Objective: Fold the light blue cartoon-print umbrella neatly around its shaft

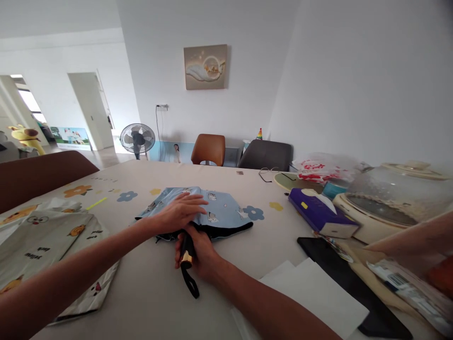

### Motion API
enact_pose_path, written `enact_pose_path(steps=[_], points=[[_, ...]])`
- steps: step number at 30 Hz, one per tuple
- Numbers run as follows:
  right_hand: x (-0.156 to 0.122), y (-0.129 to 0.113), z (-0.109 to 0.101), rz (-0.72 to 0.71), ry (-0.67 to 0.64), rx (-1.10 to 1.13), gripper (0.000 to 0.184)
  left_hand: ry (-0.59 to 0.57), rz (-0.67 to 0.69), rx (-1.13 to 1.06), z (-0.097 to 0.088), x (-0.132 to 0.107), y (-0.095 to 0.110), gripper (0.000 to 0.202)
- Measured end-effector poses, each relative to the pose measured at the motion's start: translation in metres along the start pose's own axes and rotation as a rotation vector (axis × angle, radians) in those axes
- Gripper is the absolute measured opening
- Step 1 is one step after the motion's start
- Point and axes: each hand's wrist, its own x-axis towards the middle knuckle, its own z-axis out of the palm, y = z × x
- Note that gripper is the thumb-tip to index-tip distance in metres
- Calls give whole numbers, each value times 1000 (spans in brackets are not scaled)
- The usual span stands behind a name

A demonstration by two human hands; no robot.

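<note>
A light blue folding umbrella [226, 212] with small printed figures lies flattened on the table [148, 293] in front of me. My left hand [180, 211] rests flat on its fabric, fingers stretched out. My right hand [198, 250] is closed around the umbrella's black handle [186, 252], which has a gold band. A black wrist strap [191, 283] trails from the handle toward me.
A grey printed cloth or bag [46, 245] lies at the left. At the right are a purple tissue box [320, 215], a black flat object [332, 262], white paper sheets [318, 297], an electric pot with glass lid [385, 203], glasses [269, 172] and plastic bags. Chairs stand at the far edge.
</note>
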Motion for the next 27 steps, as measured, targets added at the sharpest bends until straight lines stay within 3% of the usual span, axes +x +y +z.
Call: enact_pose_path(steps=[3,9,17,27], points=[[-1,-1,1,1,11,-2,31,-157,-69,-117,13,3,1,30],[-4,1,4,-18,20,-45,13,-175,-180,-295,21,-13,-18,31],[-1,-4,-2,99,-59,120,53,-53,-222,-371,34,-21,-14,33],[1,-3,-2,62,-48,69,45,61,-258,-433,41,-22,-10,34]])
